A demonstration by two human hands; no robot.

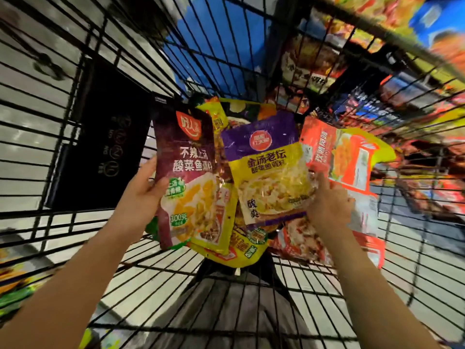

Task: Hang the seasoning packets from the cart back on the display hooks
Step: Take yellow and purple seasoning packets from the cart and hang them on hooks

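Note:
Both my arms reach down into a black wire cart point(251, 311). My left hand point(141, 200) grips a dark purple seasoning packet point(186, 172) by its left edge and holds it upright. My right hand point(329, 205) is closed on the lower right corner of a purple-and-yellow packet point(266, 170), lifted above the pile. Right of it an orange-red packet point(349, 167) leans against the cart wall, behind my right hand. Several more yellow and red packets point(236, 245) lie heaped underneath on the cart floor.
Through the cart's right wall, blurred shelves of red and yellow packaged goods point(415, 122) show. A black sign panel point(105, 147) hangs on the cart's left wall. Pale floor tiles and my grey trouser leg point(226, 303) are visible below the cart bottom.

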